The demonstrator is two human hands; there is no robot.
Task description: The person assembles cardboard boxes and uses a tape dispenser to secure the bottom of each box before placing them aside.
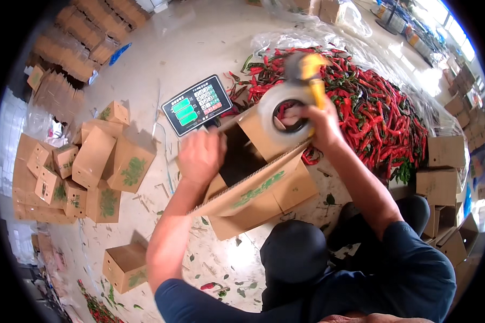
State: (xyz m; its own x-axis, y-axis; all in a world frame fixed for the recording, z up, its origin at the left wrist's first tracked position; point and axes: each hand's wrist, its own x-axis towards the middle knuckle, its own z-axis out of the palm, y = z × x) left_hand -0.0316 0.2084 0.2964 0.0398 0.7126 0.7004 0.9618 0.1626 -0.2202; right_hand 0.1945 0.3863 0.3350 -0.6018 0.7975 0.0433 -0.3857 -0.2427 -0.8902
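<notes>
My right hand (325, 123) grips a yellow-handled tape dispenser (316, 87) carrying a large roll of clear tape (271, 111). Motion blurs the dispenser, which is held over the far right part of an open cardboard box (266, 194). The box stands in front of me with a flap raised on my near side; green print marks it. Its inside looks dark, and the bottom cannot be made out. At the box's left end is my left hand (202, 155), fingers curled and blurred; whether they grip the rim is hidden. Just beyond it stands a scale display (197, 105) with green screens.
A big heap of red chili peppers (380, 117) lies on the floor at the far right, edged by clear plastic sheeting (307, 34). Several cartons (93, 157) are piled on the left; a single carton (125, 266) sits nearer. More boxes (436, 185) stack up at right.
</notes>
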